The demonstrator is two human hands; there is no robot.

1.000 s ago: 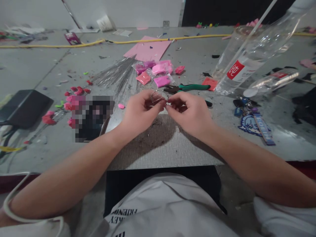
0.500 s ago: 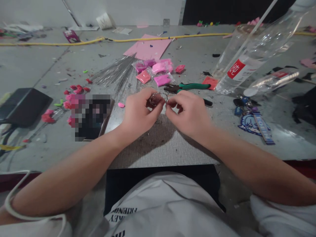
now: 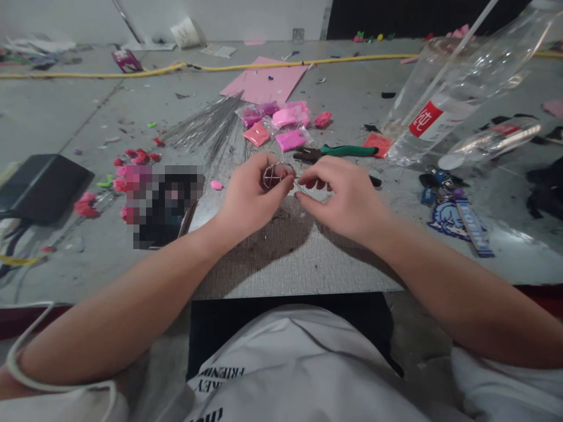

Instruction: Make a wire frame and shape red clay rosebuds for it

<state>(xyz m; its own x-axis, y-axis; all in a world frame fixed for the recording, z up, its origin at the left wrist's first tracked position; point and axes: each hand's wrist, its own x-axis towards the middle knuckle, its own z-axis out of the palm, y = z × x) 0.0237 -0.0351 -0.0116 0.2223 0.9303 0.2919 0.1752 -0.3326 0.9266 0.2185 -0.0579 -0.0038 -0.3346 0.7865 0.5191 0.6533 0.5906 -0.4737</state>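
My left hand (image 3: 250,196) is closed around a small round loop of thin silver wire (image 3: 273,174) with crossed strands, held just above the grey table (image 3: 285,258). My right hand (image 3: 341,196) pinches the wire's loose end right beside the loop, fingers curled. Both hands meet at the table's middle. Behind them lie green-handled pliers (image 3: 341,152), a bundle of thin straight wires (image 3: 204,129) and several small bags of pink and purple clay (image 3: 281,123).
A clear plastic bottle (image 3: 444,94) lies tilted at the right, with a keyring and blue charm (image 3: 453,211) below it. Small pink and red clay flowers (image 3: 127,170) sit at the left beside a black box (image 3: 39,187). A pink sheet (image 3: 266,82) and yellow cable (image 3: 176,69) lie farther back.
The wire loop has turned in my left hand, now facing up with crossed strands showing. My right hand shifted slightly right and down along the wire.
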